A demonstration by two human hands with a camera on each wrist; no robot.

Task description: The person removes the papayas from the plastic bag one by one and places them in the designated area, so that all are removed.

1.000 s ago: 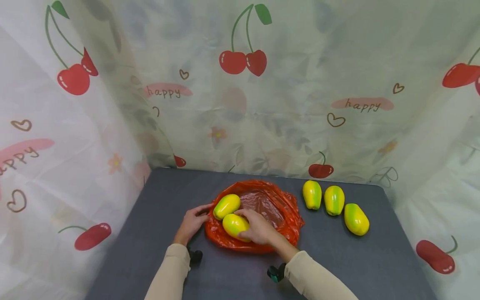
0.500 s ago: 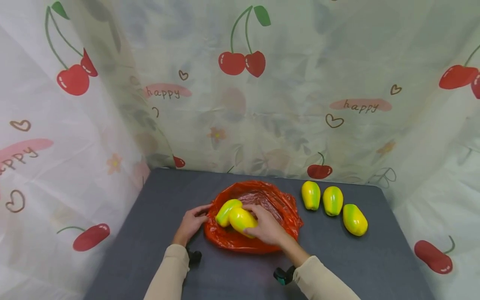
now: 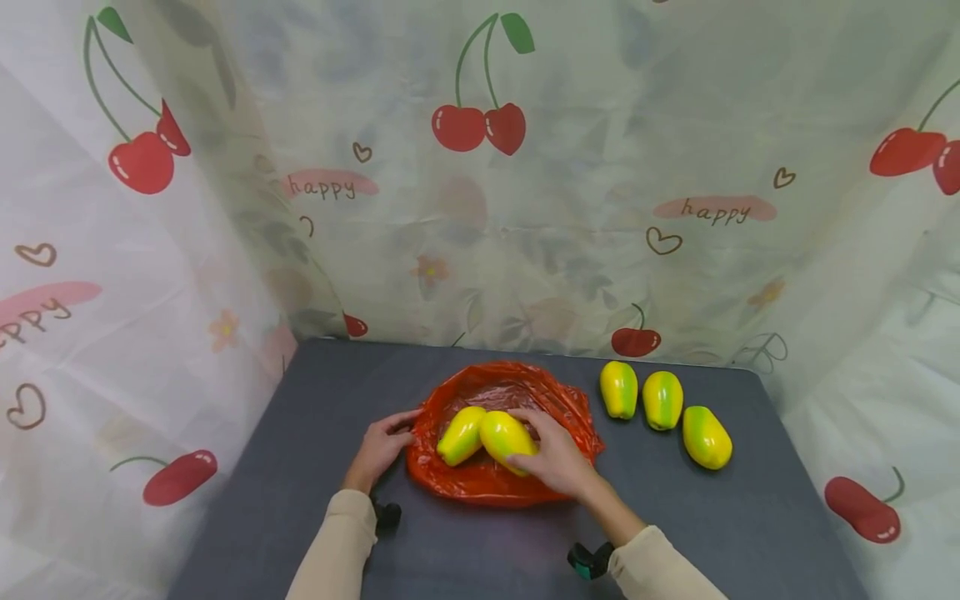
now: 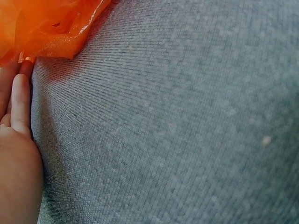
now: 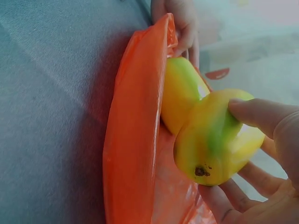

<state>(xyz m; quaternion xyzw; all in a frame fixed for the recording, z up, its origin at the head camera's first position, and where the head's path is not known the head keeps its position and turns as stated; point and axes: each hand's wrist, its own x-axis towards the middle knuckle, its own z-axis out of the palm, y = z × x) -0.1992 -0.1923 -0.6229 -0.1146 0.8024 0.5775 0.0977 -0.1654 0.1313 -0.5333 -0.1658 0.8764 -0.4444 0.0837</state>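
A red plastic bag [image 3: 480, 492] lies spread open on the table. Two yellow-green papayas are inside its rim. My right hand [image 3: 558, 454] grips the right-hand papaya [image 3: 504, 437], thumb on one side and fingers on the other, as the right wrist view also shows. Against it leans the second papaya [image 3: 460, 435], on the left. My left hand [image 3: 378, 447] holds the bag's left edge; in the left wrist view its fingers [image 4: 19, 100] reach the orange-looking plastic [image 4: 46, 32], and part of the hand is cut off.
Three more papayas rest right of the bag: one nearest it [image 3: 619, 389], a middle one [image 3: 663, 400] and an outer one [image 3: 707, 437]. The dark grey table [image 3: 322, 375] ends at a cherry-printed curtain [image 3: 570, 275] behind and at the sides.
My right hand has moved right inside the bag with its papaya. The other papaya has shifted right and nearer too. My left hand stays at the bag's left edge.
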